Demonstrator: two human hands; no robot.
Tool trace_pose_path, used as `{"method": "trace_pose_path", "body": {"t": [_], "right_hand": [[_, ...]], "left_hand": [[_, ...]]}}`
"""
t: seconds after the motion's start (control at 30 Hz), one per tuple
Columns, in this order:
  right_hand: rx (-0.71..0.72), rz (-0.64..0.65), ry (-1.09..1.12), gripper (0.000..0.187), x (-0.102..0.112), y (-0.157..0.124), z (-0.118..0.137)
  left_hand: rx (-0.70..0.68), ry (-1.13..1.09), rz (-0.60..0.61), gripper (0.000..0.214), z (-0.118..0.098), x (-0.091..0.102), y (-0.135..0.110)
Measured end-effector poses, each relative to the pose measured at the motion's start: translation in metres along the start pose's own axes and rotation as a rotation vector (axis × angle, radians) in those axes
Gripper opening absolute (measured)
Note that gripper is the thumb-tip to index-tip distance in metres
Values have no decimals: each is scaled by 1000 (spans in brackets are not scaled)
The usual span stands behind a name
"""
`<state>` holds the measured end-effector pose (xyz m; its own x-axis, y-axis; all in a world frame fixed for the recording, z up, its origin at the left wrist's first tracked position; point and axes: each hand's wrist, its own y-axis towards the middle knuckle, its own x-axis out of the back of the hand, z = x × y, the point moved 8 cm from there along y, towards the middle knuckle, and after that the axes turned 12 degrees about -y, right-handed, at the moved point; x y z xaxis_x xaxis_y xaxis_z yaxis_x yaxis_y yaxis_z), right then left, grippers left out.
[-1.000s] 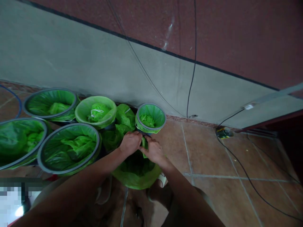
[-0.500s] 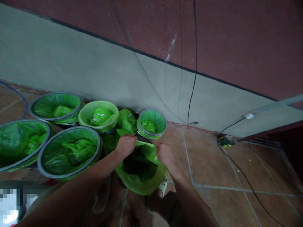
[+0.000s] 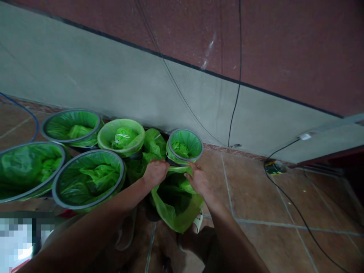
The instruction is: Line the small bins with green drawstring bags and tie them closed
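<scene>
A green plastic bag (image 3: 173,214) hangs over what looks like a bin in front of my feet, its mouth gaping and dark inside. My left hand (image 3: 156,172) is closed on the far left part of the bag's edge. On the far right part of that edge my right hand (image 3: 198,178) is closed too, thumb towards the bag's inside. Just beyond my hands stands a small lined bin (image 3: 185,146) with crumpled green plastic in it. Whatever is under the bag is mostly hidden.
Several more bins with green liners stand to the left, among them a grey-rimmed bin (image 3: 54,189) and a pale green-rimmed bin (image 3: 99,142). A black cable (image 3: 295,210) runs over the tiled floor at right. The wall (image 3: 119,87) rises behind.
The bag's mouth has narrowed, and its near edge now hangs in a point. My right hand has shifted slightly along the edge, its thumb now showing. The view has moved slightly.
</scene>
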<state>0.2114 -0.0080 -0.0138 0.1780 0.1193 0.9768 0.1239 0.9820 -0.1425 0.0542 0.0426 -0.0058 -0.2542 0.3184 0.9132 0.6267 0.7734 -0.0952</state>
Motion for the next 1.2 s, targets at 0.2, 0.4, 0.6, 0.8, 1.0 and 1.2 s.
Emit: {"method": "trace_pose_path", "body": {"t": [0.2, 0.4, 0.6, 0.8, 1.0, 1.2], "right_hand": [[82, -39, -12, 24, -3, 4, 4], [76, -49, 26, 24, 0, -1, 15], [57, -65, 75, 29, -1, -2, 21], [-108, 185, -166, 32, -20, -5, -4], [-187, 64, -26, 37, 5, 1, -25], [-305, 45, -23, 31, 19, 3, -55]], "left_hand": [[-35, -10, 3, 31, -5, 1, -3], [-129, -92, -110, 34, -19, 12, -8], [-116, -92, -54, 25, -18, 4, -5], [-34, 11, -26, 27, -1, 7, 0], [228, 32, 117, 36, 31, 1, -5], [419, 45, 221, 31, 77, 2, -12]]}}
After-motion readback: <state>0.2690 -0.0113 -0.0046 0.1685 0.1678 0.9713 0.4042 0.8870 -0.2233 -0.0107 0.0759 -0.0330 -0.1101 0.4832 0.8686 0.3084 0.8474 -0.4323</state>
